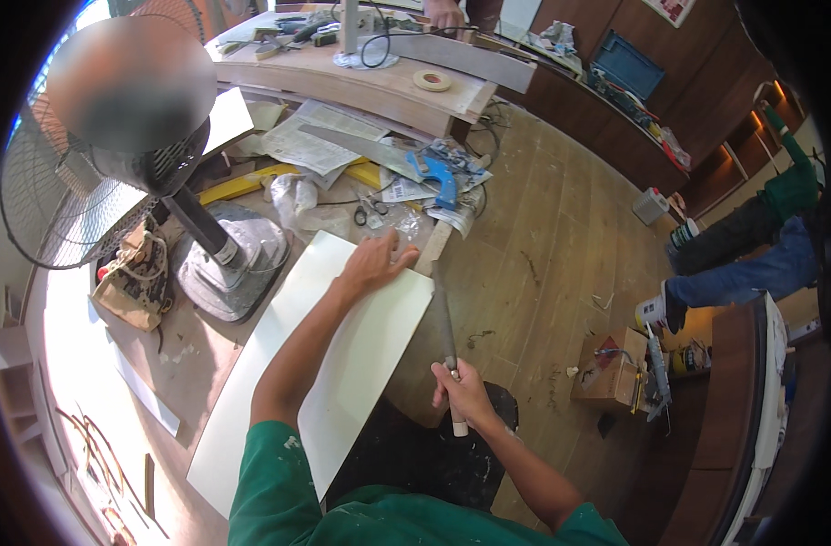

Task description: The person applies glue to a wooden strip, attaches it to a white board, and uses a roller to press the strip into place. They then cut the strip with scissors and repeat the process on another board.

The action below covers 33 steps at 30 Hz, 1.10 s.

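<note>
A long white board (353, 369) lies in front of me, slanting from the lower left toward the far right. My left hand (376, 264) rests on its far end with the fingers stretched out and apart. Beside the board's right edge, my right hand (463, 396) is closed round the wooden handle of a file (443, 314). The file's grey blade points away from me, its tip near the board's far right corner. From this view I cannot tell whether the blade touches the edge.
A handsaw (438, 177) with a blue handle, scissors (371, 212) and papers lie beyond the board. At the left stands a fan (217, 250) beside a cloth bag (135, 278). A tape roll (432, 80) sits on the far bench. Other people are at the right, near a cardboard box (606, 369).
</note>
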Each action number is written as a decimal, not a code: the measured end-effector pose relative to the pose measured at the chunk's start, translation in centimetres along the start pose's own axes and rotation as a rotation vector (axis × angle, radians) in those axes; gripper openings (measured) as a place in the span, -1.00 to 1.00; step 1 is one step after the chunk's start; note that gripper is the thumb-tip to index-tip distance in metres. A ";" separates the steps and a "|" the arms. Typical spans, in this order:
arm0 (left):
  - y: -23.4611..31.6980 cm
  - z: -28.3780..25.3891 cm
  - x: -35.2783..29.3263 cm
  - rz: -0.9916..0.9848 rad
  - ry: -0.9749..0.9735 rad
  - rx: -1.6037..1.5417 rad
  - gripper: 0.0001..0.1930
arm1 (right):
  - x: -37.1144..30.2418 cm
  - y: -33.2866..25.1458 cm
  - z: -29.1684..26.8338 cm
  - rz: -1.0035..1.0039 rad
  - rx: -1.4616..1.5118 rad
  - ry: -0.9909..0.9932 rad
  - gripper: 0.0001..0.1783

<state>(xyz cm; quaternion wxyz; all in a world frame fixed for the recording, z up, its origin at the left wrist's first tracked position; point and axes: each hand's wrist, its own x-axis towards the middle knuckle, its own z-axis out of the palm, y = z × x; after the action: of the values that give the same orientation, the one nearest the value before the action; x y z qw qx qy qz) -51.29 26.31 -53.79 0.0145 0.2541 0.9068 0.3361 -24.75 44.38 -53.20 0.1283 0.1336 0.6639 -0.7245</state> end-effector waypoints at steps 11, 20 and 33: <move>-0.8 -0.1 1.1 0.049 0.022 -0.021 -0.32 | 0.1 1.9 9.3 -0.055 -0.089 0.285 -0.65; 0.8 0.3 -0.4 0.123 0.298 -0.109 -0.44 | -0.5 -2.3 3.1 0.132 0.029 0.123 -0.61; 4.4 2.3 -0.5 -0.100 0.250 0.126 0.00 | 4.5 -5.3 -3.5 0.182 -0.198 -0.088 -0.61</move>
<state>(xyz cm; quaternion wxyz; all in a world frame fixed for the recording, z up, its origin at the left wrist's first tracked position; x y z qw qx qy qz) -48.42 30.27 -52.90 -0.0978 0.1654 0.9323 0.3065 -30.77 48.32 -50.21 0.2351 0.1481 0.7110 -0.6460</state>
